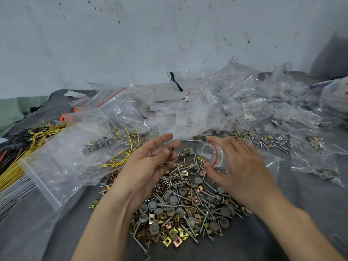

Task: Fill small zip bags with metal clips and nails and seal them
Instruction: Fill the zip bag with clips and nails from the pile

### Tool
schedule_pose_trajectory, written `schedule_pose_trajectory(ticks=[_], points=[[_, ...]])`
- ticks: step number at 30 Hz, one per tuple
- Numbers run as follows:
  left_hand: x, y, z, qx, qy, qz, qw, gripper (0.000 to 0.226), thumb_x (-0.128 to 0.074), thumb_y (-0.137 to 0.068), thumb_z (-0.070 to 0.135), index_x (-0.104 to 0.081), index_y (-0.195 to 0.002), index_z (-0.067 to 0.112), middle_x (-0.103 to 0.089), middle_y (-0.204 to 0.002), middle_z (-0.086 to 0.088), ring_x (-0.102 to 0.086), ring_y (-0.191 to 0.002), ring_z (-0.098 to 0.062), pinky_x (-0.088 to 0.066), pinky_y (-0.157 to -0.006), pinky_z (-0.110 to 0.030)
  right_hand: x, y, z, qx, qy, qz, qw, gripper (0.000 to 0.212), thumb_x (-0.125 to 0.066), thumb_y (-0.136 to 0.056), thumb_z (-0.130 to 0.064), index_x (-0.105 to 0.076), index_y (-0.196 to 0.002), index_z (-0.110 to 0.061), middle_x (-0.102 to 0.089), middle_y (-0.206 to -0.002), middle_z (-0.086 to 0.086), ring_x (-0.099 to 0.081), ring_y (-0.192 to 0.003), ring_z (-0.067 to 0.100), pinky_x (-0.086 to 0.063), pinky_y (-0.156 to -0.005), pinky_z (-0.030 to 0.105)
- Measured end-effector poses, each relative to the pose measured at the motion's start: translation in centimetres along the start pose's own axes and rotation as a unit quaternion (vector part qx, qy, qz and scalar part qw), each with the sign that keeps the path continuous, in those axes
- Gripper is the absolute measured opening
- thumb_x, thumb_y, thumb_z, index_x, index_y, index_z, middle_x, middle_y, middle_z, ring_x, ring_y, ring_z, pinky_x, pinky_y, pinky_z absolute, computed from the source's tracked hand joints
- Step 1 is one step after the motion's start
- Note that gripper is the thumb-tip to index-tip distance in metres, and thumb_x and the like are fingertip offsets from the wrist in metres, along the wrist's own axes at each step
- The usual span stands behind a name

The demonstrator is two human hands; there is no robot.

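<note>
Your left hand (150,162) lies palm-up, fingers loosely apart, with a metal clip (171,150) at its fingertips. Just beside it, your right hand (239,166) pinches a small zip bag (212,153) at its open mouth, above the pile of clips and nails (180,208) on the table (282,223).

Pale card (165,90), lying at the back of the counter under the zip bags (207,110): faint handwritten figures seen through the plastic, seemingly "800", first character uncertain. Zip bags: plain red seal lines only, with no legible print.
</note>
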State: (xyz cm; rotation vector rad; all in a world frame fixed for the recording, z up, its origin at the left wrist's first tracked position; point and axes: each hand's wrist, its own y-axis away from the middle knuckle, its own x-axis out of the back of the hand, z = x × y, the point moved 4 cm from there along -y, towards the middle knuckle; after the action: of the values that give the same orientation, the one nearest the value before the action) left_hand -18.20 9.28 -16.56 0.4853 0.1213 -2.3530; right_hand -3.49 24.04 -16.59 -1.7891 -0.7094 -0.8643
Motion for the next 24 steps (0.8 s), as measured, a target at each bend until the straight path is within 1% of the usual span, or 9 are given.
schedule_pose_trajectory(ticks=[5, 9, 13, 15, 18, 22, 23, 24], points=[[-0.02, -0.02, -0.03, 0.012, 0.057, -0.022, 0.998, 0.047, -0.058, -0.078, -0.003, -0.061, -0.123, 0.009, -0.071, -0.113, -0.018, -0.070, -0.076, -0.014, -0.057, -0.065, -0.020, 0.13, 0.12, 0.04, -0.002, -0.007, 0.007, 1.000, 0.056, -0.058, -0.088, -0.049, -0.044, -0.138, -0.027, -0.059, -0.119, -0.009, -0.056, -0.111, 0.015, -0.036, -0.110, 0.040], [-0.11, 0.07, -0.23, 0.025, 0.074, -0.022, 0.997, 0.048, -0.060, -0.076, -0.005, -0.062, -0.123, 0.006, -0.072, -0.107, -0.020, -0.071, -0.078, -0.017, -0.058, -0.069, -0.021, 0.23, 0.22, 0.11, -0.004, -0.009, 0.001, 1.000, 0.056, -0.058, -0.089, -0.049, -0.044, -0.138, -0.027, -0.059, -0.120, -0.009, -0.056, -0.113, 0.016, -0.035, -0.112, 0.039], [-0.17, 0.09, -0.03, 0.012, 0.087, 0.003, 0.996, 0.048, -0.063, -0.072, -0.005, -0.063, -0.119, 0.004, -0.073, -0.096, -0.018, -0.072, -0.079, -0.020, -0.059, -0.070, -0.022, 0.29, 0.22, 0.26, -0.011, -0.003, -0.005, 1.000, 0.057, -0.059, -0.088, -0.048, -0.046, -0.139, -0.025, -0.059, -0.122, -0.007, -0.055, -0.115, 0.016, -0.032, -0.113, 0.037], [-0.24, 0.08, 0.08, 0.003, 0.078, 0.018, 0.997, 0.047, -0.064, -0.071, -0.004, -0.063, -0.118, 0.005, -0.073, -0.096, -0.018, -0.072, -0.079, -0.020, -0.059, -0.071, -0.022, 0.30, 0.21, 0.31, -0.013, -0.002, -0.005, 1.000, 0.056, -0.060, -0.088, -0.048, -0.046, -0.138, -0.026, -0.059, -0.122, -0.008, -0.054, -0.114, 0.015, -0.030, -0.112, 0.035], [-0.22, -0.02, 0.14, -0.011, 0.061, 0.044, 0.997, 0.045, -0.065, -0.071, -0.002, -0.062, -0.115, 0.005, -0.074, -0.094, -0.017, -0.072, -0.078, -0.019, -0.059, -0.069, -0.022, 0.27, 0.23, 0.42, -0.014, 0.001, -0.002, 1.000, 0.056, -0.062, -0.088, -0.046, -0.047, -0.138, -0.026, -0.059, -0.122, -0.008, -0.054, -0.113, 0.015, -0.029, -0.111, 0.033], [-0.21, -0.25, -0.07, -0.022, 0.038, 0.068, 0.997, 0.028, -0.060, -0.085, -0.009, -0.058, -0.109, 0.005, -0.075, -0.088, -0.014, -0.072, -0.075, -0.017, -0.058, -0.066, -0.021, 0.30, 0.28, 0.49, -0.014, 0.002, 0.005, 1.000, 0.055, -0.062, -0.087, -0.046, -0.047, -0.137, -0.027, -0.059, -0.122, -0.008, -0.054, -0.113, 0.015, -0.029, -0.110, 0.032], [-0.20, -0.25, -0.10, -0.028, 0.014, 0.074, 0.997, 0.025, -0.059, -0.088, -0.009, -0.058, -0.108, 0.007, -0.076, -0.088, -0.012, -0.072, -0.075, -0.016, -0.058, -0.067, -0.021, 0.33, 0.27, 0.51, -0.015, 0.002, 0.007, 1.000, 0.055, -0.062, -0.087, -0.046, -0.047, -0.137, -0.027, -0.060, -0.122, -0.007, -0.054, -0.113, 0.015, -0.029, -0.110, 0.033], [-0.02, -0.23, -0.07, -0.043, -0.045, 0.086, 0.994, 0.023, -0.059, -0.090, -0.008, -0.059, -0.106, 0.010, -0.076, -0.088, -0.009, -0.072, -0.077, -0.016, -0.057, -0.068, -0.021, 0.35, 0.25, 0.51, -0.015, 0.001, 0.007, 1.000, 0.055, -0.061, -0.087, -0.046, -0.047, -0.137, -0.027, -0.060, -0.122, -0.007, -0.054, -0.113, 0.015, -0.029, -0.110, 0.033]])
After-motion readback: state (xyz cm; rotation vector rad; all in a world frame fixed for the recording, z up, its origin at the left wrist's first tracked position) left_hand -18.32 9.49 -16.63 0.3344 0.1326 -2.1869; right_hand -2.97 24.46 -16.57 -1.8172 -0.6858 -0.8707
